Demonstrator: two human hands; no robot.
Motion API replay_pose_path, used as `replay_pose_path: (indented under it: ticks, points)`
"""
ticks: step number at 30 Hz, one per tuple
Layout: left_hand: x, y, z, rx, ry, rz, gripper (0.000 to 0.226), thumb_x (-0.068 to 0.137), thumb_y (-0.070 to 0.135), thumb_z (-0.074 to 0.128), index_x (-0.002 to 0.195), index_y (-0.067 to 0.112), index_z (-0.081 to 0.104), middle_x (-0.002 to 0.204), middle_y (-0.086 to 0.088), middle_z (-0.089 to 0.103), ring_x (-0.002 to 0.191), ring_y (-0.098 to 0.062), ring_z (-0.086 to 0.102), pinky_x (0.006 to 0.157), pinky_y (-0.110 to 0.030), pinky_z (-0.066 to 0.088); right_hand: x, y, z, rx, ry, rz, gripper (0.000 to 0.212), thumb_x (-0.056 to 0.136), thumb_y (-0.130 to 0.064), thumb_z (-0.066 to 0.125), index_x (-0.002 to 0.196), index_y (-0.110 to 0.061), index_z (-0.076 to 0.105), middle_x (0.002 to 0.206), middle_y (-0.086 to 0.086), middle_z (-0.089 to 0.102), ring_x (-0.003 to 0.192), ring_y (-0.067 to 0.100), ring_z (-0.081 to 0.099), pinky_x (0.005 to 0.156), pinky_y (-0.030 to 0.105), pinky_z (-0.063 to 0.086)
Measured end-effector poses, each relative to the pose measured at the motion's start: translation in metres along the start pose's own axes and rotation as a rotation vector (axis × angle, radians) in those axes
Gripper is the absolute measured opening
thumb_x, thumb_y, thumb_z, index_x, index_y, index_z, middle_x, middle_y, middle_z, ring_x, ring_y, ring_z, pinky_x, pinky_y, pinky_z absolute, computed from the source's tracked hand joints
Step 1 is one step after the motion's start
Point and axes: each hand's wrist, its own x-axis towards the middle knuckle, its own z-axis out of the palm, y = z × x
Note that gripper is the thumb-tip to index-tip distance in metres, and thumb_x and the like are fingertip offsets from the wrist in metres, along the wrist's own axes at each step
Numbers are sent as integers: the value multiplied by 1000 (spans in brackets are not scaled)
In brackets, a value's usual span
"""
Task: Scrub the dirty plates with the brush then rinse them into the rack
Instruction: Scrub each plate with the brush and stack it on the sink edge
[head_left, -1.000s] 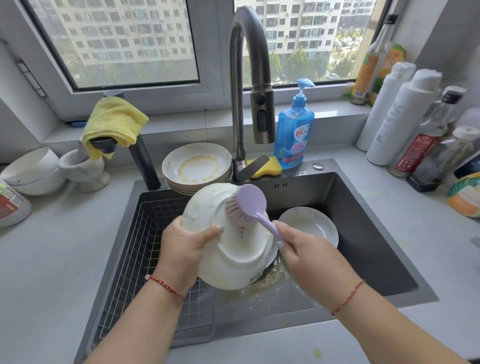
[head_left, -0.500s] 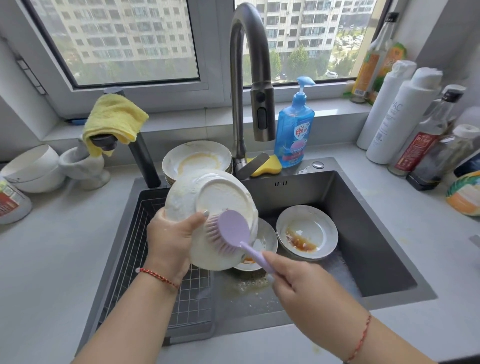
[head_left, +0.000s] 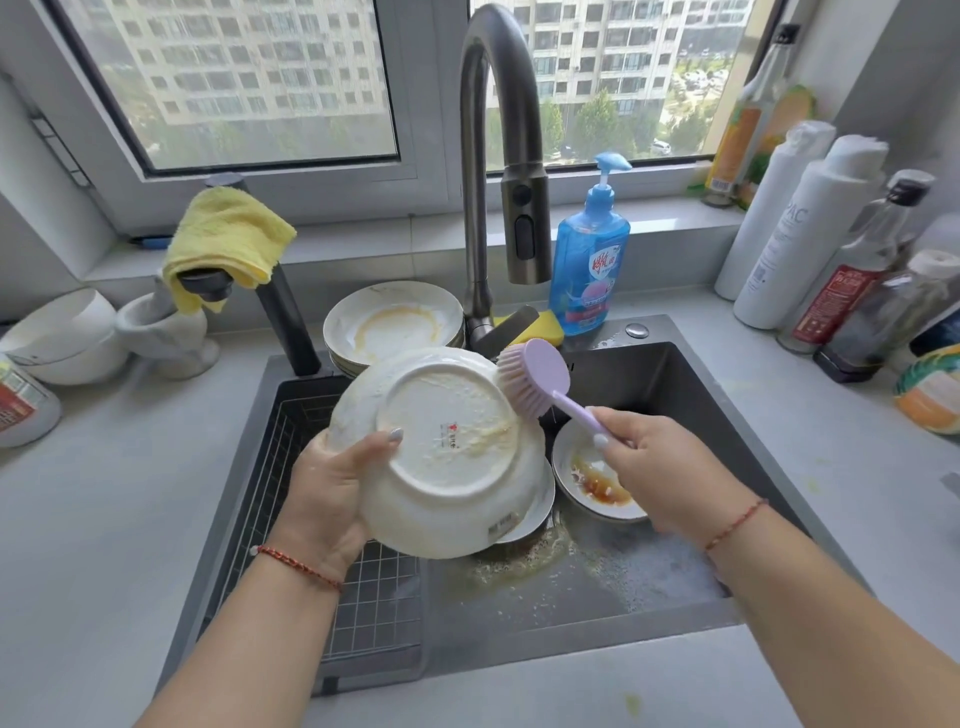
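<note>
Here, left hand (head_left: 324, 499) gripping round white ceramic plate (head_left: 441, 452) underside-up, right hand (head_left: 670, 467) clasping lilac plastic brush (head_left: 535, 379), bristles touching plate's two-o'clock rim, over dark sink (head_left: 691, 384).

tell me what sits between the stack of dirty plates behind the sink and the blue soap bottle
In the head view, the faucet base rises between the stacked plates and the blue soap bottle, with a yellow sponge lying beside the bottle.
</note>
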Motion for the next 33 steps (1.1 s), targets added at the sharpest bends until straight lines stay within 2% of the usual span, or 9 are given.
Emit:
replay_pose_path:
  ticks: [5,11,14,18,20,23,28,30,33]
  points:
    - [6,1,-8,-124,7,-17,56,82,1,59,138,5,54,129,-25,62,117,-44,61,92,-63,50,-26,-3,-2,9,-65,-6,34,98,-22,44,120,-45,56,46,-9,45,33,4,36,37,18,33]
    - [16,-2,-7,-124,96,62,61,78,-3,67,137,6,55,130,-26,61,117,-43,62,92,-65,49,-62,-7,27,-129,-174,-114,43,98,-31,38,128,-61,37,76,-1,60,57,8,45,54,23,36]
    - [12,6,5,-12,111,164,64,72,-1,69,134,5,57,124,-21,67,113,-39,65,90,-58,54,-52,1,26,-115,-164,-112,48,98,-29,40,110,-76,36,77,5,62,52,8,40,50,20,32]
    - [7,31,21,465,174,374,49,61,11,87,106,17,69,102,-7,75,96,-25,72,85,-43,58,-44,14,26,-24,-162,-78,46,97,-29,43,112,-72,42,89,1,68,57,6,50,55,21,41]
    - [10,46,25,765,183,503,46,59,18,94,96,23,68,94,4,73,88,-12,71,82,-29,58,-44,14,29,1,-162,-54,47,96,-31,46,106,-77,42,100,-5,69,80,7,64,73,24,51]
    - [18,66,34,1134,184,668,43,62,27,93,97,21,68,84,19,59,77,2,58,68,1,41,-43,13,30,10,-147,-30,54,96,-33,47,95,-86,34,114,-8,66,106,9,60,90,22,47]
    - [43,85,34,1461,159,747,44,68,31,88,78,29,46,63,18,45,63,-15,50,53,-14,32,-38,18,26,48,-77,-8,53,95,-31,48,88,-82,35,115,-15,65,105,4,59,88,16,45]
    - [57,86,33,1529,128,766,37,71,29,87,79,19,52,65,7,53,67,-27,57,55,-26,37,-36,18,23,72,-52,-6,55,95,-32,49,86,-85,36,112,-26,64,103,-2,57,85,12,42]
    - [74,83,33,1642,134,769,36,76,31,83,104,13,69,84,-7,70,81,-33,65,66,-33,47,-34,20,19,102,-19,6,53,95,-35,48,92,-86,35,107,-46,53,103,-14,50,80,4,37]
